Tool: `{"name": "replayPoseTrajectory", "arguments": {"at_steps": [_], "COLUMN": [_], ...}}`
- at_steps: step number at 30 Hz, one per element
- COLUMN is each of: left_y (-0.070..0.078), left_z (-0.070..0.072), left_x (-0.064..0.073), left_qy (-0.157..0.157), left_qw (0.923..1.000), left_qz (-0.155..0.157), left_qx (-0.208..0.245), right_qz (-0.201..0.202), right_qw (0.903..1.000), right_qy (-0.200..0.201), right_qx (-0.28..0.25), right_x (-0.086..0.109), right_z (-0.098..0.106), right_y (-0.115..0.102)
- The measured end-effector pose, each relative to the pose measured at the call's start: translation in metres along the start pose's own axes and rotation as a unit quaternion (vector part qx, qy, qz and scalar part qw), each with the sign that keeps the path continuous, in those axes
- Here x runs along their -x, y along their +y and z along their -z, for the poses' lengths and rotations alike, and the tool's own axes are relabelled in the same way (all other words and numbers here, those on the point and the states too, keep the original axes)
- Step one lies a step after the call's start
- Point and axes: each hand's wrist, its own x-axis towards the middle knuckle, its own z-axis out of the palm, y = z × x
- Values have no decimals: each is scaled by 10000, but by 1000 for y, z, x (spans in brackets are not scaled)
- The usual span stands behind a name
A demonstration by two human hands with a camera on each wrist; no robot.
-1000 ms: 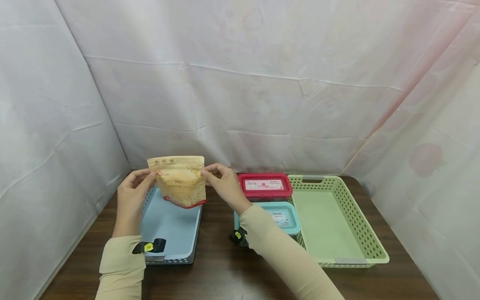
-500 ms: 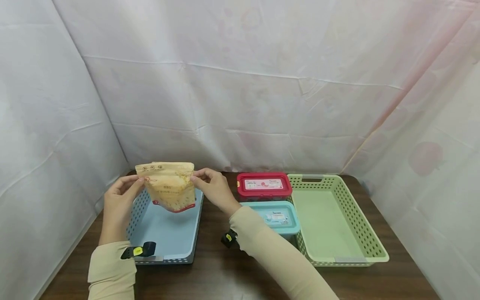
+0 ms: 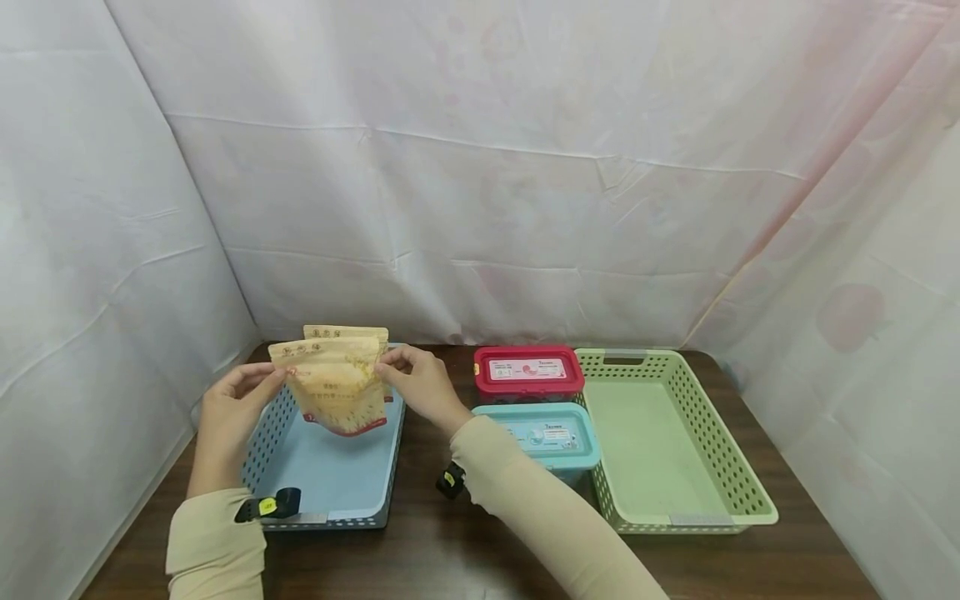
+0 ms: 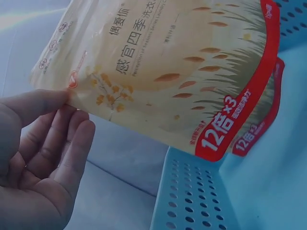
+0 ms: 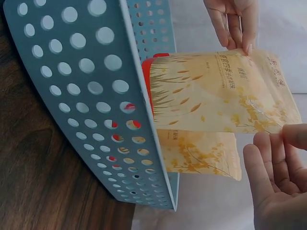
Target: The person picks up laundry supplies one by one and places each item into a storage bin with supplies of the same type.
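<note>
A cream stand-up laundry pouch point(image 3: 336, 385) with a red bottom band hangs upright above the light blue basket point(image 3: 396, 454). My left hand point(image 3: 231, 412) pinches its left side edge between thumb and fingers, near the top. On the opposite edge, my right hand point(image 3: 426, 387) has the same thumb-and-finger pinch. Directly behind is a second, matching pouch point(image 3: 348, 332), standing at the far end of the basket and largely covered by the front one. In the right wrist view, that rear pouch point(image 5: 201, 152) shows beyond the basket's perforated side wall point(image 5: 91, 88).
A red-lidded box point(image 3: 528, 372) and an aqua-lidded box point(image 3: 551, 437) sit right of centre, one behind the other. Beside them lies a green perforated basket point(image 3: 667, 450). Everything rests on a dark wooden table point(image 3: 450, 550), with pale curtains point(image 3: 480, 208) around it.
Both hands have brought the held pouch left, lower and closer to me. The second pouch behind it, hidden a second ago, now shows above it. Boxes and baskets stay put.
</note>
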Motion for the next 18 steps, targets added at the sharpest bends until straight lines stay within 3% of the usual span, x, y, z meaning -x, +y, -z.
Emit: {"name": "replayPoseTrajectory", "arguments": {"at_steps": [12,18], "left_y": [-7,-13], "left_z": [2,3], "left_x": [-2,-5], "left_qy": [-181,-215], "left_qw": [9985,9970], "left_qz": [220,184], "left_qx": [-472,-722], "right_qz": [-102,-242], "right_qw": [9998,9994], "right_qy": [-161,-239], "right_qx": [74,-41], "right_x": [0,0], "right_z": [-7,-11], "right_y": [6,8]}}
